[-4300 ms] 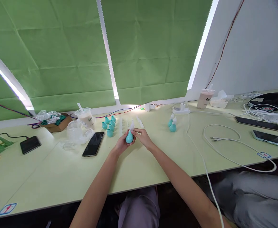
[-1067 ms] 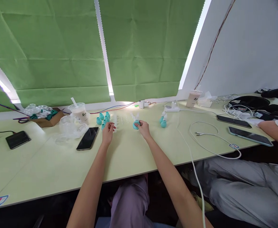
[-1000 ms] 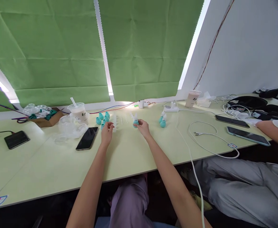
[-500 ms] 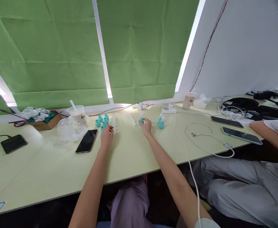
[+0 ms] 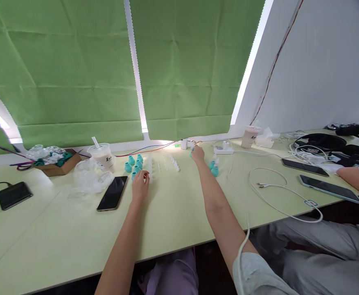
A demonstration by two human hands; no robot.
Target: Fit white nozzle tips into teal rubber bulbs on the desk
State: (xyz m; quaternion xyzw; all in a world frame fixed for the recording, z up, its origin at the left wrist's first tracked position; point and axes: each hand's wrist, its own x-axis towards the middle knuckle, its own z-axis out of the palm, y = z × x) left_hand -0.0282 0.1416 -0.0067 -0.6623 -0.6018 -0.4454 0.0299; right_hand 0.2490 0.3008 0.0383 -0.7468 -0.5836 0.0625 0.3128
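Observation:
My right hand (image 5: 197, 154) is closed around a teal squeeze bulb (image 5: 191, 153), which it mostly covers; a white tip seems to show above the fingers. To its right stand teal bulbs (image 5: 215, 171) with white nozzles fitted on top. My left hand (image 5: 140, 184) rests on the table with bent fingers, beside a group of open-necked teal bulbs (image 5: 128, 167) and a column of white nozzles (image 5: 150, 164). What its fingertips grip, if anything, is hidden. Between the hands lie rows of small clear-white parts (image 5: 174, 163).
A phone (image 5: 112, 193), a plastic bag (image 5: 89, 176), a drink cup (image 5: 103, 157) and a cardboard box (image 5: 58, 164) stand left. On the right are a power strip (image 5: 224, 150), a white cable (image 5: 285, 186), another cup (image 5: 250, 137), two phones and another person's arm (image 5: 351, 180).
My right hand has moved farther back and slightly right with the teal bulb. My left hand stays by the teal bulbs and white nozzles. The camera view has shifted a little.

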